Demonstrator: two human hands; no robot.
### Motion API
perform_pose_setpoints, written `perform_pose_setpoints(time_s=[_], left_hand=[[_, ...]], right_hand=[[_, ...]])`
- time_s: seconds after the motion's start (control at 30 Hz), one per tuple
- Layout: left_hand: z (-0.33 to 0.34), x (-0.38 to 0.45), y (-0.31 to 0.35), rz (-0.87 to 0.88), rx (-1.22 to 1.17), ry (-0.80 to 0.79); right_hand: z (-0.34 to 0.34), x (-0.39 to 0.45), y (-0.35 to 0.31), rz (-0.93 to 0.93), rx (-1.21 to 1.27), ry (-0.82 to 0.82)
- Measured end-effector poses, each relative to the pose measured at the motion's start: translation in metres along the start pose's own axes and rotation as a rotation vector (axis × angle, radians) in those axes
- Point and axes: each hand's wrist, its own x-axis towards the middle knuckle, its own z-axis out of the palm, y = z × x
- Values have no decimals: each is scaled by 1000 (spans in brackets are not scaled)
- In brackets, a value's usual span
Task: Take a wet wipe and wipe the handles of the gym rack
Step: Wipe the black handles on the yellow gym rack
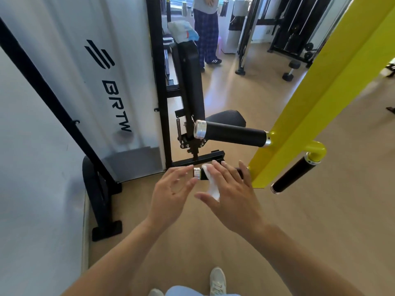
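A yellow rack arm (299, 116) carries three black handles with chrome caps. The upper handle (235, 134) sticks out to the left, bare. A third handle (292, 175) hangs down at the right from a yellow elbow. My right hand (230, 191) lies over the lower handle (199, 174), pressing a white wet wipe (211, 186) onto it; the wipe's tail hangs below my palm. My left hand (171, 193) hovers just left of that handle's chrome cap, fingers spread, holding nothing.
A white BRTW machine panel (85, 82) with a black frame stands at left. A black padded bench (190, 82) holds a wipe pack (183, 32). A person in checked trousers (206, 33) stands behind it. Dumbbells (291, 70) lie on the wooden floor at right.
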Motion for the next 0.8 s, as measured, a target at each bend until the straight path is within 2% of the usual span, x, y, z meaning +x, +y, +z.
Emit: perform_pose_setpoints(time_s=[0.07,0.23,0.37,0.53,0.8], left_hand=[[2,1,-5,-17,-24,-30],[9,17,-7,-62,-90,-16],[12,21,-8,-27,-59,-28],[10,26,-12,-35,32,-38],[6,25,-11,-4,61,-37]], right_hand=[[1,2,7,-27,-39,-28],[12,21,14,-100,-40,86],[17,30,11,-146,-59,99],[9,20,34,-36,-222,125],[23,33,10,-120,-42,177]])
